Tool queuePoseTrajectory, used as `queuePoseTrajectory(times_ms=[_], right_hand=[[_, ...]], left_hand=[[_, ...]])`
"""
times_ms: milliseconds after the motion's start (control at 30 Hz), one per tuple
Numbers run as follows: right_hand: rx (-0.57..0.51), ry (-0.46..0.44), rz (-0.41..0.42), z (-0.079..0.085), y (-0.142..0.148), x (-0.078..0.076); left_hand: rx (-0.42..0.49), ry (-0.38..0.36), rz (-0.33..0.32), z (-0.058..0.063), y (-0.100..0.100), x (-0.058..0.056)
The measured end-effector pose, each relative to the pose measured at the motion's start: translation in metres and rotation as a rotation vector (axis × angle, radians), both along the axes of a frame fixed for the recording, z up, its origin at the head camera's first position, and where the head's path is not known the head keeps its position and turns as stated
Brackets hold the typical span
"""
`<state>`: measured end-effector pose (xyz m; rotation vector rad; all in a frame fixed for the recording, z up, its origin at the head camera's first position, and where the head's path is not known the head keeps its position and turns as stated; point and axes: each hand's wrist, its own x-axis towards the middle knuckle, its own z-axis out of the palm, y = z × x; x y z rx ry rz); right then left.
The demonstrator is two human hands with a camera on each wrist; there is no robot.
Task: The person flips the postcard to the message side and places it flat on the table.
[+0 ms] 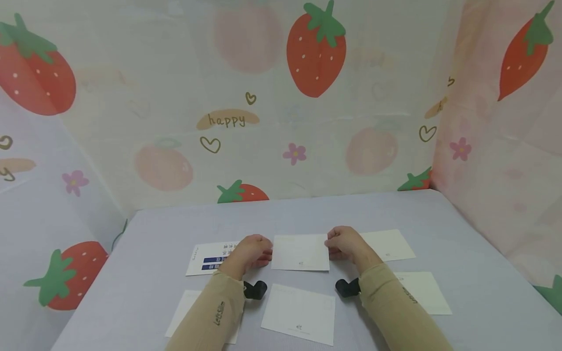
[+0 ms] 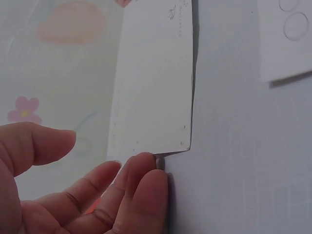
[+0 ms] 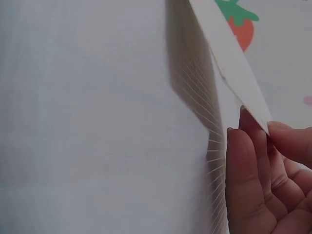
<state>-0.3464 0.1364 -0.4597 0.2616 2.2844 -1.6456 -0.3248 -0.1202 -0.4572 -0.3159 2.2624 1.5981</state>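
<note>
A white card with a small printed mark along its near edge is between my two hands in the head view. My right hand pinches its right edge between thumb and fingers; in the right wrist view the card is tilted, casting a shadow on the cloth. At the card's left edge is my left hand. In the left wrist view its thumb is apart from the card, while its loosely bent fingers are right at the card's end.
A card with blue print lies behind my left hand. Other white cards lie at front left, front middle, back right and under my right forearm. A strawberry-print curtain stands behind the table.
</note>
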Motion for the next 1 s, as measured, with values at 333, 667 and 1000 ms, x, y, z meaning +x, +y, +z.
queuePoseTrajectory(times_ms=[333,667,1000], right_hand=[[-0.022,0.026,0.005,0.0007,-0.0014,-0.0020],[-0.062,0.055,-0.007,0.0040,-0.0023,-0.0048],[-0.049,0.050,-0.003,0.0073,-0.0036,-0.0028]], left_hand=[[-0.072,0.029,-0.040,-0.0043,-0.0004,-0.0008],[-0.041,0.041,-0.045,-0.0048,0.0002,0.0003],[-0.085,0.084,-0.050,-0.0027,-0.0005,0.0026]])
